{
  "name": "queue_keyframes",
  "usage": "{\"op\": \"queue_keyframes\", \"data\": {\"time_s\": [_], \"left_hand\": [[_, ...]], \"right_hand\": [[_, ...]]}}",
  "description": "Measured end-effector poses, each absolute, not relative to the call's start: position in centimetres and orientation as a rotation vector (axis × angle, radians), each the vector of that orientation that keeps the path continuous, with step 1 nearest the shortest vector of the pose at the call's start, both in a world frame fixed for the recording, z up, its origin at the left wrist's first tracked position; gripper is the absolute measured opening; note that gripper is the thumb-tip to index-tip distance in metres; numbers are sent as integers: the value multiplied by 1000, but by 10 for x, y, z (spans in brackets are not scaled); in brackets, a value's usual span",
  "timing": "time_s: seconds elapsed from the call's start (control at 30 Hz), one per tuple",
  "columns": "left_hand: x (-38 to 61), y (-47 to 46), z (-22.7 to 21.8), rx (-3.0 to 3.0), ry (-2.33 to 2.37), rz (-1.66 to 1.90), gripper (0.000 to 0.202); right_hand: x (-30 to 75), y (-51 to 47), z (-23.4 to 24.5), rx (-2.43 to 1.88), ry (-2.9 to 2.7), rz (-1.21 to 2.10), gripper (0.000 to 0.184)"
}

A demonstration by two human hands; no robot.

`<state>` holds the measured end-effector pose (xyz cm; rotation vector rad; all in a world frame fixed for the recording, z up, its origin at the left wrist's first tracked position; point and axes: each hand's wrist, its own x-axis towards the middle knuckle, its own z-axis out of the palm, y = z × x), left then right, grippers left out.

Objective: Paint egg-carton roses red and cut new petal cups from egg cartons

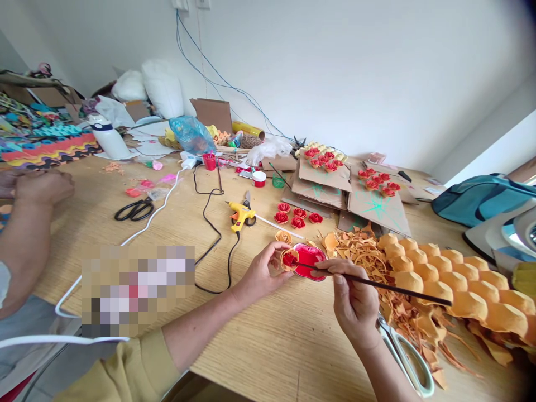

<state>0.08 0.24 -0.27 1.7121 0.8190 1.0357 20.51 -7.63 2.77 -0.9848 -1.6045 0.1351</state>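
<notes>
Between the fingers and thumb of my left hand [268, 268] is a small paper rose [288, 259], orange at the rim and red inside. My right hand [358, 301] grips a long dark paintbrush [393, 286], its tip against the rose's red centre. Just beyond, a shallow dish [310, 261] holds red paint. An unpainted orange rose [283, 237] lies behind my left hand. Farther back sit several red roses [298, 222] on the table. Light-handled scissors [406, 357] lie beside my right forearm.
A yellow glue gun [240, 216] with a black cord and black scissors [134, 209] lie left of centre. Orange egg trays [452, 279] and shredded scraps [360, 251] fill the right. Cardboard sheets [377, 206] carry more roses. A co-worker's hands [42, 187] rest at far left.
</notes>
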Motion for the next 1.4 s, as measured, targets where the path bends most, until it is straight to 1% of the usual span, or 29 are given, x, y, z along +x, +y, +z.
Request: {"op": "queue_keyframes", "data": {"time_s": [0.13,0.33,0.5,0.7,0.83,0.93,1.03,1.07,1.1,1.13,1.2,1.23,1.3,1.33,1.37,1.4], "left_hand": [[1,3,-4,1771,880,1050,48],[2,8,-7,1715,897,1164,49],[-5,21,-7,1679,1053,1221,46],[-14,30,0,1817,1358,1029,40],[-14,30,-4,1980,1465,853,38],[-14,30,-6,2058,1511,792,44],[-18,31,-4,2022,1537,818,61],[-20,32,-1,2004,1533,849,63],[-23,33,2,1987,1515,900,61],[-25,33,6,1968,1480,959,53],[-31,32,17,1911,1351,1061,22],[-33,30,23,1875,1268,1060,17],[-36,21,39,1778,1078,1009,45],[-37,15,48,1724,973,1034,50],[-37,7,57,1674,870,1046,46],[-37,-2,67,1612,793,1047,35]], "right_hand": [[205,-77,27,-930,-1638,131,18],[205,-75,31,-943,-1602,145,16],[209,-71,35,-1000,-1521,-32,11],[215,-68,30,-1041,-1464,15,9],[216,-68,30,-1073,-1491,9,10],[217,-68,31,-1076,-1503,7,10],[219,-68,31,-1085,-1494,4,10],[220,-68,31,-1089,-1485,0,10],[222,-68,30,-1093,-1474,-8,9],[223,-68,30,-1095,-1462,-17,9],[225,-67,28,-1097,-1441,-24,8],[226,-67,28,-1098,-1432,-22,8],[228,-66,28,-1095,-1418,-16,9],[229,-66,28,-1094,-1414,-16,9],[229,-66,28,-1093,-1412,-22,10],[229,-66,29,-1094,-1413,-30,10]]}}
